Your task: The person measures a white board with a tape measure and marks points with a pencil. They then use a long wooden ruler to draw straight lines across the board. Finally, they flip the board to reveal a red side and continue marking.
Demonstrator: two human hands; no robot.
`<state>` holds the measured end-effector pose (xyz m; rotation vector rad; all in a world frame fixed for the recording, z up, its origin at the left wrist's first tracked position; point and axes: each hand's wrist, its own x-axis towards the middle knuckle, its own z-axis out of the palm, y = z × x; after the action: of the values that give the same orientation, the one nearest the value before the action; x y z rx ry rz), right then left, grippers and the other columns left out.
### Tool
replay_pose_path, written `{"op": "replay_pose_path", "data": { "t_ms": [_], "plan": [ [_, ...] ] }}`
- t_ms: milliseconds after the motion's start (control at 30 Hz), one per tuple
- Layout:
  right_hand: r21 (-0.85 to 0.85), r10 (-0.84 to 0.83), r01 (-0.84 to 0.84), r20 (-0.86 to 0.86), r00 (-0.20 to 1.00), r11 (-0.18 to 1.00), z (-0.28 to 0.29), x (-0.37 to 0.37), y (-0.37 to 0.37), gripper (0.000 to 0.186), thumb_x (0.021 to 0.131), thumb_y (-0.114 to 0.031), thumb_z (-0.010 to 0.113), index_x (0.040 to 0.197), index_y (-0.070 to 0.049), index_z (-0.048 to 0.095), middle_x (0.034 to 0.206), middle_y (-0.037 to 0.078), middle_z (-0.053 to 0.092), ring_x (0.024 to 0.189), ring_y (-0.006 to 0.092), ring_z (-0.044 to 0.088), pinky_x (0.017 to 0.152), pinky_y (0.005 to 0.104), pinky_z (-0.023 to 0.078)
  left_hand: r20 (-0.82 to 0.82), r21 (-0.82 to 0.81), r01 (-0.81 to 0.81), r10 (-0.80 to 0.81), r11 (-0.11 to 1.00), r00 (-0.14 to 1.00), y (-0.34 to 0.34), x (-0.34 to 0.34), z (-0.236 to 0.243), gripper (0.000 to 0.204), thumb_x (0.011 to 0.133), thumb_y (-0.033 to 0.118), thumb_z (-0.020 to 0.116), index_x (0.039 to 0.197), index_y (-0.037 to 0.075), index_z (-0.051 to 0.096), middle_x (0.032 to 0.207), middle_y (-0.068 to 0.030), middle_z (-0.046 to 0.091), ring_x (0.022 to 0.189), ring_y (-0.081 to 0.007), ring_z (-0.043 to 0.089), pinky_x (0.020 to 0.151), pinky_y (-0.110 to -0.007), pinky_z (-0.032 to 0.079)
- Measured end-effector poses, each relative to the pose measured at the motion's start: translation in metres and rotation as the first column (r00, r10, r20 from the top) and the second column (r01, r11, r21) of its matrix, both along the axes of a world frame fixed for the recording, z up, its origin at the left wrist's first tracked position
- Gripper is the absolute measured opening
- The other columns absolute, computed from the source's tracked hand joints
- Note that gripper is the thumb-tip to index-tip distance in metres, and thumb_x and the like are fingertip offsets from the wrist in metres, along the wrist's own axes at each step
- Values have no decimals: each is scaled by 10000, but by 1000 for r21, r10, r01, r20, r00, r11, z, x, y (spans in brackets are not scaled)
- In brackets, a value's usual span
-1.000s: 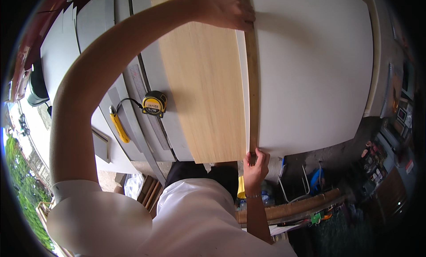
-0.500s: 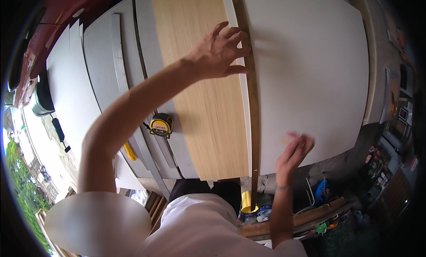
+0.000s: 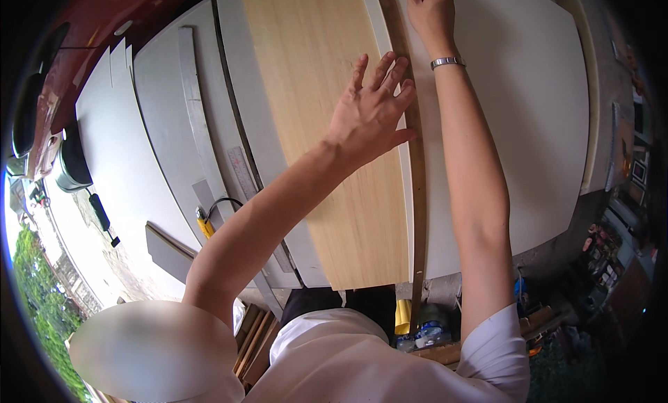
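Observation:
My left hand (image 3: 376,107) rests with its fingers spread across the long brown straight bar (image 3: 417,194) and the white strip (image 3: 406,173) beside it. Under that wrist lies a light wood-grain board (image 3: 348,222). At the far edge of the picture, my right hand (image 3: 433,17) is bent over the white panel (image 3: 529,125), close to the bar's far end. Its fingers are curled together and partly cut off, so whatever they pinch cannot be made out. A metal band (image 3: 447,61) circles the right wrist.
A grey metal straightedge (image 3: 191,90) and a short ruler (image 3: 240,170) lie left of the board. Near my left elbow is a yellow-handled cutter (image 3: 204,223). Yellow and blue items (image 3: 403,316) sit below the near edge. A red vehicle (image 3: 104,20) stands at far left.
My right hand has swung from the near side up to the far end of the bar. My left hand has shifted slightly right and nearer. My left arm now covers the tape measure's spot.

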<state>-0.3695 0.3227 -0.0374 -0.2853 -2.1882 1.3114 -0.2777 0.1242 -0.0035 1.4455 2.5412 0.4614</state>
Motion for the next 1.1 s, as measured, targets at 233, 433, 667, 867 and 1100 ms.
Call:
{"op": "replay_pose_path", "data": {
  "t_ms": [233,433,667,867,1100],
  "plan": [
    [111,79,-77,-16,997,991,5,4,-6,299,1053,-212,575,1217,11,688,1123,181,745,1030,292,729,870,358,573,5,36,-23,23,999,1000,-1,-1,-4,703,821,527,796,1332,96,578,1578,-153,408,1521,-325,306,1247,-585,213],
    [258,108,-114,36,993,960,8,70,-8,281,1036,-190,591,1218,4,682,1109,198,735,1009,338,718,850,377,574,-42,62,-39,42,997,998,-2,0,-10,714,797,549,803,1332,117,613,1584,-103,426,1513,-294,331,1251,-566,213],
    [276,108,-167,218,970,947,12,249,-36,310,983,-145,665,1280,-57,674,1249,161,693,1132,346,668,947,418,548,-91,67,-31,37,997,995,-2,-1,-14,730,778,549,824,1359,164,608,1587,-64,437,1490,-296,375,1248,-558,217],
    [143,154,-243,455,877,959,34,454,-84,526,893,-105,738,1403,-82,612,1369,123,652,1271,307,620,1090,456,492,-176,16,-4,7,1000,984,-3,-2,-19,776,790,570,816,1408,165,579,1604,-55,420,1496,-284,370,1251,-540,236],
    [169,-69,-12,464,883,986,86,628,-120,306,927,-121,694,1219,-57,632,1058,127,634,1067,338,614,952,473,487,-198,66,-8,21,998,980,-2,12,-6,675,851,505,790,1383,135,602,1553,-102,490,1463,-308,421,1232,-523,278]
  ]
}}
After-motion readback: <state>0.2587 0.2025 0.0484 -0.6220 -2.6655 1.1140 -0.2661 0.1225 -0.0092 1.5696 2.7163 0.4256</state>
